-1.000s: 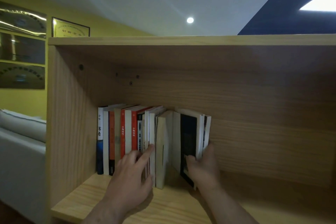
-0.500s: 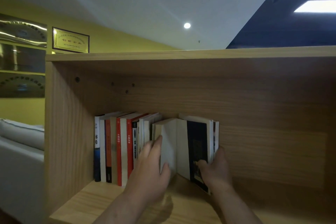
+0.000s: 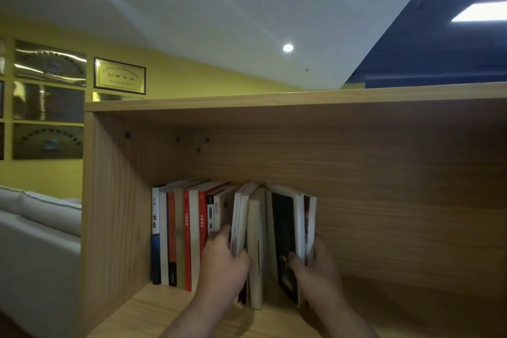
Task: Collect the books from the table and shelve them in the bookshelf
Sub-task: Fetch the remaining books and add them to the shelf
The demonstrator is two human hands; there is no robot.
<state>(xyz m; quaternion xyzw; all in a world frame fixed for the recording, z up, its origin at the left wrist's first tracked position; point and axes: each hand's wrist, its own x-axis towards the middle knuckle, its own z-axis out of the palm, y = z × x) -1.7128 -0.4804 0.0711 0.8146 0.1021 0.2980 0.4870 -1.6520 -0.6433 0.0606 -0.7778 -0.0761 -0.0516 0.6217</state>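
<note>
**At the bookshelf, both hands gripping books**

Beside a yellow wall, a pale grey upholstered sofa [image 3: 41, 217] is sitting at the far left, with a gold-coloured framed plaque [image 3: 120, 75] hanging above it. Just right of the sofa, a light wooden bookshelf [image 3: 115, 200] is filling most of the view. A row of upright paperbacks with white, red and blue spines [image 3: 178, 233] is standing at the left end of the shelf board, next to the side panel. The person's left hand [image 3: 222, 263] is reaching in at the right end of this row. Its fingers are lying behind a pair of thin pale-edged books [image 3: 240, 217] and its thumb is curling round their front, so it is gripping them. A tan plain-covered book [image 3: 255, 250] is standing just beside them. Further right, the right hand [image 3: 315, 269] is clamping a black-covered book bundled with white-edged volumes [image 3: 284, 228], thumb on the dark cover and fingers wrapping the far side. That bundle is standing on the shelf board near the tan book, with a narrow gap between them. The two hands are apart, each on its own books. Overhead, a round white ceiling lamp [image 3: 288, 48] is shining.
</note>
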